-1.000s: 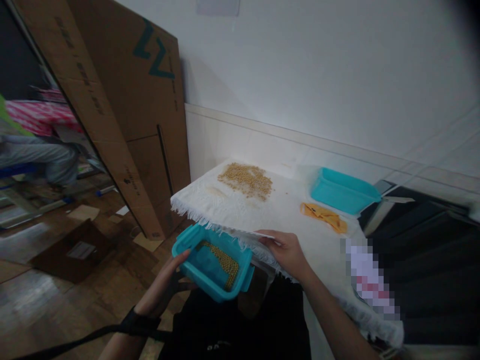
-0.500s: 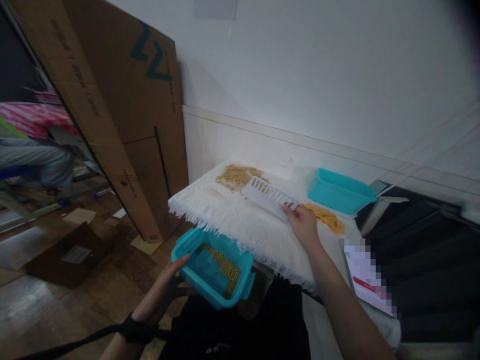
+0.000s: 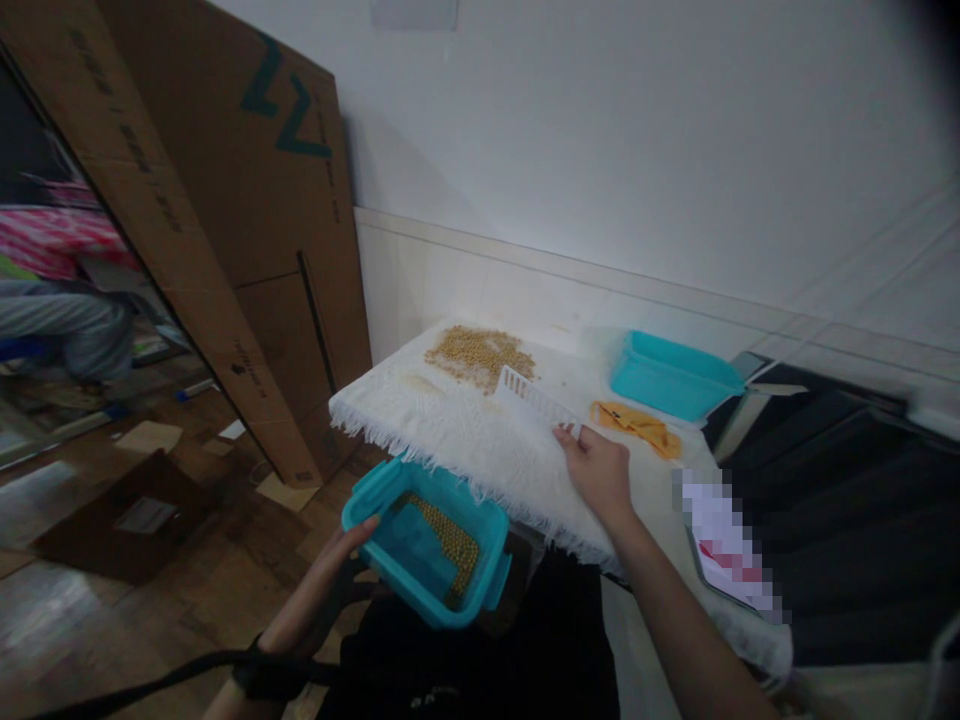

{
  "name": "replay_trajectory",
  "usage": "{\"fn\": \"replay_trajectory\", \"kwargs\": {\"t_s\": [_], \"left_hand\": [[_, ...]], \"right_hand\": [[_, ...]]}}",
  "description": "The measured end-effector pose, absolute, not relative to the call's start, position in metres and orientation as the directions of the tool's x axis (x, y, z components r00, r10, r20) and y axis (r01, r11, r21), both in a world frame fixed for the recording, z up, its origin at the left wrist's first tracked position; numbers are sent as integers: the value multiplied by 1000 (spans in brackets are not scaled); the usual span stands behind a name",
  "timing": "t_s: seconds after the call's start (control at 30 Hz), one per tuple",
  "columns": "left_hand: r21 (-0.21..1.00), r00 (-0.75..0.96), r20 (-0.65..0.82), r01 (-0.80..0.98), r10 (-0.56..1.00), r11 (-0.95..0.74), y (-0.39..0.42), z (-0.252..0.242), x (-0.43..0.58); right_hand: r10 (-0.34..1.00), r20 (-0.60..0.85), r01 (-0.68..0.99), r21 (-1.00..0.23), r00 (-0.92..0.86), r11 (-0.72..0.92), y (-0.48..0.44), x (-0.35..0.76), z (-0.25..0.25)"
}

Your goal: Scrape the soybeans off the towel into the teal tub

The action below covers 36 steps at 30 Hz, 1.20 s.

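My left hand (image 3: pixel 337 570) is closed on the left rim of a turquoise plastic container (image 3: pixel 405 580), its thumb over the edge and its other fingers partly hidden below. Yellow soybeans (image 3: pixel 459 545) lie along the far and right side of its bottom. The container is tilted just under the fringed edge of a white cloth (image 3: pixel 442 425) on the table. My right hand (image 3: pixel 600 470) pinches the near end of a white slotted plastic panel (image 3: pixel 529 405). Its far end is by a spread pile of soybeans (image 3: pixel 480 352) on the cloth.
A second turquoise container (image 3: pixel 671 380) stands at the table's back right, with a crumpled yellow cloth (image 3: pixel 637 425) before it. A blurred-out flat item (image 3: pixel 724 550) lies at the right edge. A tall cardboard box (image 3: pixel 247 220) stands left; flattened cardboard (image 3: pixel 127 515) lies on the floor.
The white slotted panel has turned in my right hand, so its slots stand more upright, and its far end has come nearer me. My left hand still holds the container in place.
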<state>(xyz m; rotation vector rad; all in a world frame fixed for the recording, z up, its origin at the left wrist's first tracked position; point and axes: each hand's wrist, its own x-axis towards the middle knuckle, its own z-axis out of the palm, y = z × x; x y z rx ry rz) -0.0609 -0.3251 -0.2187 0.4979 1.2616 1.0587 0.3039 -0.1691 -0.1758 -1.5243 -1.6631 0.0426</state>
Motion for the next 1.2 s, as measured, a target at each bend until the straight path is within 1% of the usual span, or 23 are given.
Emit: {"fn": "replay_trajectory", "kwargs": {"t_s": [0.1, 0.3, 0.47, 0.63, 0.77, 0.9, 1.0, 1.07, 1.13, 1.2], "left_hand": [[803, -48, -521, -364, 852, 471, -325, -218, -60], [804, -28, -516, -360, 856, 473, -327, -221, -62], [799, -53, -522, -381, 851, 466, -327, -224, -63], [783, -26, -537, -388, 843, 487, -327, -227, -63], [783, -41, -542, -388, 839, 487, -328, -228, -64], [794, -43, -529, -377, 848, 476, -329, -225, -65], [805, -29, -510, -370, 860, 465, -330, -221, -65], [803, -27, -515, -364, 857, 471, -330, -220, -64], [799, -30, -523, -365, 852, 478, -329, -220, -64], [796, -35, -528, -371, 849, 479, -328, -221, -64]], "right_hand": [[830, 553, 848, -470, 66, 246, -175, 289, -180], [814, 578, 871, -374, -50, 319, -184, 263, -181], [801, 589, 877, -323, -109, 357, -186, 252, -181], [791, 593, 894, -258, -153, 366, -182, 229, -181], [784, 593, 892, -234, -184, 387, -179, 212, -180], [742, 654, 889, -242, -148, 390, -179, 227, -175], [700, 711, 909, -243, -70, 338, -183, 255, -170], [685, 727, 927, -222, -49, 303, -189, 270, -170], [676, 734, 936, -189, -66, 296, -195, 276, -173], [651, 750, 933, -143, -115, 329, -201, 270, -180]]}}
